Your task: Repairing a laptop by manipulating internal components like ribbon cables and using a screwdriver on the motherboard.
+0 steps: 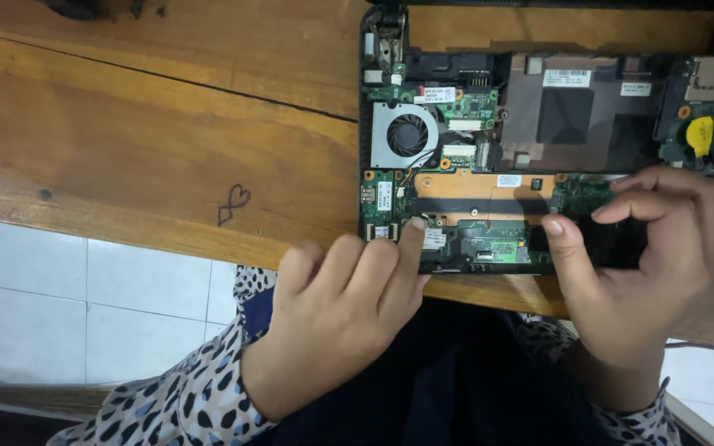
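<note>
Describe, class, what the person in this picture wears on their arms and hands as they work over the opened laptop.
Both hands are bare: no gloves and no rings or watch visible. The left hand comes out of a pale sleeve printed with dark and blue spots. The right hand has the same spotted sleeve, seen only at the wrist. Fingernails look short and unpainted.

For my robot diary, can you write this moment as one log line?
left hand: fingertip on opened laptop | right hand: thumb on front edge | wooden table
</note>
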